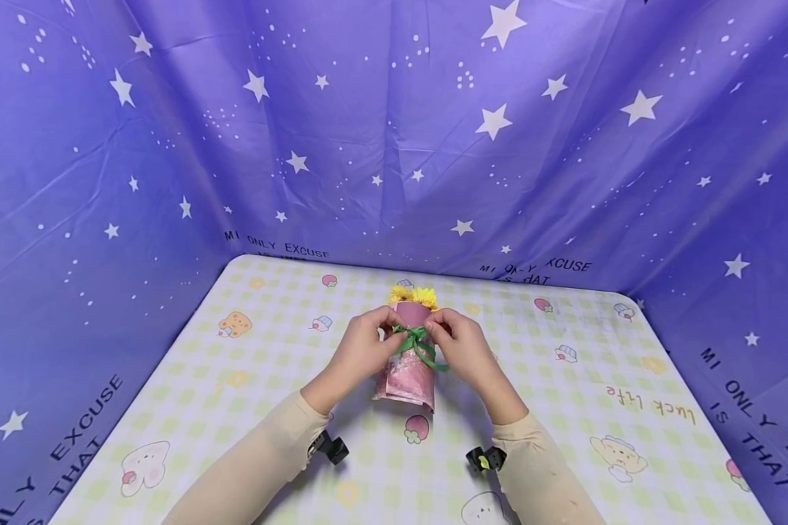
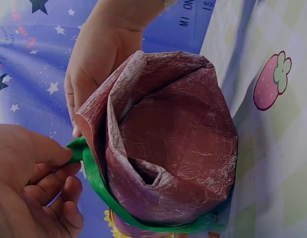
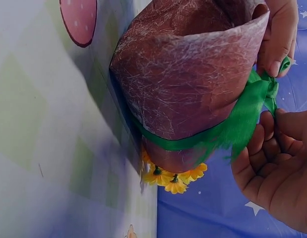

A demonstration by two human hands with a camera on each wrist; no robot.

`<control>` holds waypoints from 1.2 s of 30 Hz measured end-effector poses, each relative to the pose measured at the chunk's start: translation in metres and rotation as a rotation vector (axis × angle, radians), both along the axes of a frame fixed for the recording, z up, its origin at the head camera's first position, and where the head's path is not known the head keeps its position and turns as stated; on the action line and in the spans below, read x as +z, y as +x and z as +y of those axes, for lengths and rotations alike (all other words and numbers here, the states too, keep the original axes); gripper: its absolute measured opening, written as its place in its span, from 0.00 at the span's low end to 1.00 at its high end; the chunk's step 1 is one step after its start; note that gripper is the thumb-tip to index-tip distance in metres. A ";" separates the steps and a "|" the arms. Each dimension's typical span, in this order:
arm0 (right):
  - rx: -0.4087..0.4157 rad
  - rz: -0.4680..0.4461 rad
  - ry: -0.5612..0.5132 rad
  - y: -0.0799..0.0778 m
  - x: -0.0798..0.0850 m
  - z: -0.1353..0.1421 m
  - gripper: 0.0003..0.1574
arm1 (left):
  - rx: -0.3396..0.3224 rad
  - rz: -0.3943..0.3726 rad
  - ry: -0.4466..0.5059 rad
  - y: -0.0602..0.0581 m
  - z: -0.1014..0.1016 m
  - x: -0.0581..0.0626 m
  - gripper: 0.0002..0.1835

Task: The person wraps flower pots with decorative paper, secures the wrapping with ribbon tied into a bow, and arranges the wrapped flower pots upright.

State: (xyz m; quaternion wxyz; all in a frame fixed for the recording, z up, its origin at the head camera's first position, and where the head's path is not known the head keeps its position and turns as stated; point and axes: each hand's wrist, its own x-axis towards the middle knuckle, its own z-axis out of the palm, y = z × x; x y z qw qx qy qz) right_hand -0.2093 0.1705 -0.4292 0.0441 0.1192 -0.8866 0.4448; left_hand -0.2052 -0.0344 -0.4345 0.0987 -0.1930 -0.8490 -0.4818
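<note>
A bouquet wrapped in pink paper (image 1: 410,379) lies on the table, its yellow flowers (image 1: 424,297) pointing to the far side. Around its middle runs a green ribbon (image 1: 412,337), knotted on top with loops and a loose tail hanging to the right. My left hand (image 1: 366,343) pinches the ribbon on the left of the knot between thumb and forefinger. On the other side my right hand (image 1: 462,344) pinches another part of it. The left wrist view looks into the wrapper's folded open end (image 2: 168,134). Yellow blooms (image 3: 175,181) poke out beneath the wrap in the right wrist view.
The table (image 1: 236,423) wears a green-and-white checked cloth printed with strawberries, cupcakes and other cartoon figures. A purple curtain (image 1: 394,146) with white stars hangs behind it and on both sides. Black wrist cameras (image 1: 330,446) sit on both forearms.
</note>
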 end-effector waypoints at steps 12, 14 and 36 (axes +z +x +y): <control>0.023 0.028 -0.023 -0.001 0.005 0.005 0.09 | -0.010 -0.021 -0.008 -0.002 -0.007 0.007 0.02; 0.039 0.032 -0.024 -0.001 0.005 0.007 0.09 | -0.013 -0.015 -0.017 -0.002 -0.008 0.008 0.02; 0.058 0.083 0.052 -0.001 0.011 0.012 0.05 | -0.028 -0.077 -0.037 -0.003 -0.018 0.018 0.03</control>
